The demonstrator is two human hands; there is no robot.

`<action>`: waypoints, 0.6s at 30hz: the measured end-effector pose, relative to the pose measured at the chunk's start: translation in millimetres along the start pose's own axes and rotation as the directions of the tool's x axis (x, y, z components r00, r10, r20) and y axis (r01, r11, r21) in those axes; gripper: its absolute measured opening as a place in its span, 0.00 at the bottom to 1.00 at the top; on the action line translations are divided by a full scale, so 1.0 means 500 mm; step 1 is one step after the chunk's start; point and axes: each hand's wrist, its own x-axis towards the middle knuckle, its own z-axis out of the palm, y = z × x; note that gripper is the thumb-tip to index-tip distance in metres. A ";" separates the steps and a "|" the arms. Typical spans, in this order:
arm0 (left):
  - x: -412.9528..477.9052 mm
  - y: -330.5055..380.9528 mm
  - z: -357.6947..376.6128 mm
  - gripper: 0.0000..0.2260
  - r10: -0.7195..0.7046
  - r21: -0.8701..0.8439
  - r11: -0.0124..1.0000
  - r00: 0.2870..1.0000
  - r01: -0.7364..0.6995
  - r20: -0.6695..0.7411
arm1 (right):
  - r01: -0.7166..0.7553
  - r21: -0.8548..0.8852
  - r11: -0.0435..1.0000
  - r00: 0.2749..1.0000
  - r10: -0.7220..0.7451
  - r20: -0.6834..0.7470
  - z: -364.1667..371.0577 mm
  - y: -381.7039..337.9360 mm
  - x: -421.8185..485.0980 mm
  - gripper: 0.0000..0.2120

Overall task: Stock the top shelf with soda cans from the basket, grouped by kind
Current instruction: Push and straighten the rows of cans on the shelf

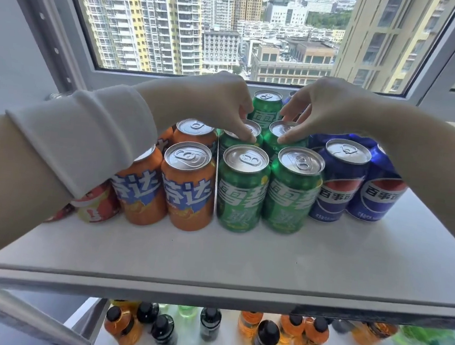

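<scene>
Left forearm in its white sleeve cuff (pixel 79 136) crosses the left of frame, nearest the lens.

Left hand (pixel 213 107), centre frame: thumb and fingertips pinch the top rim of the left second-row green can (pixel 254 128).

Right hand (pixel 318 111), just right of centre: same pinch on the rim of the right second-row green can (pixel 278 127).

Both cans stand upright on the top shelf (pixel 240 257), behind the front green pair (pixel 242 190). Orange cans (pixel 188 191) are at left and blue cans (pixel 342 183) at right. Basket not in view.

Handling, judged:
- Tabs look unopened, so probably full and fairly heavy for their size.
- Stiff while full, and would dent if dropped.
- Painted walls are smooth and likely slippery.
- Neighbours crowd the sides, so the wall is hard to reach. The rim pinch suits nudging or a short lift; take the wall for longer carries.
</scene>
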 end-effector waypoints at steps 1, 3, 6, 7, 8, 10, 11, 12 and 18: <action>0.000 0.000 0.000 0.26 -0.001 0.002 1.000 1.000 0.001 0.001 | 0.001 -0.003 1.000 1.000 -0.001 0.001 -0.001 0.000 -0.001 0.24; -0.002 0.000 0.000 0.25 -0.005 0.003 1.000 1.000 0.004 0.008 | 0.003 -0.010 1.000 1.000 -0.003 0.001 -0.001 -0.001 -0.001 0.24; -0.002 0.002 0.002 0.24 -0.009 0.002 1.000 1.000 0.009 0.015 | 0.000 -0.006 1.000 1.000 0.000 0.009 0.003 0.002 0.000 0.24; -0.001 0.002 0.003 0.25 -0.013 0.000 1.000 1.000 0.013 0.019 | 0.000 -0.005 1.000 1.000 0.001 0.017 0.003 0.002 0.001 0.25; -0.001 0.003 0.001 0.26 -0.016 0.001 1.000 0.999 0.016 0.028 | -0.003 -0.008 1.000 1.000 0.003 0.031 0.001 0.003 0.002 0.25; -0.002 0.005 -0.007 0.29 -0.023 0.004 1.000 0.997 0.023 0.072 | -0.008 -0.011 1.000 0.998 0.008 0.069 -0.005 0.002 0.006 0.28; -0.002 0.005 -0.015 0.30 -0.028 0.007 1.000 0.995 0.028 0.100 | -0.009 -0.008 1.000 0.997 0.010 0.080 -0.011 0.002 0.008 0.29; -0.002 0.005 -0.024 0.32 -0.036 0.008 0.999 0.992 0.035 0.122 | -0.011 0.001 1.000 0.997 0.010 0.074 -0.016 0.003 0.013 0.31; 0.055 -0.034 -0.044 0.23 -0.060 -0.064 0.996 0.994 0.054 -0.095 | -0.002 -0.046 0.999 0.992 -0.004 -0.127 -0.018 0.002 0.092 0.27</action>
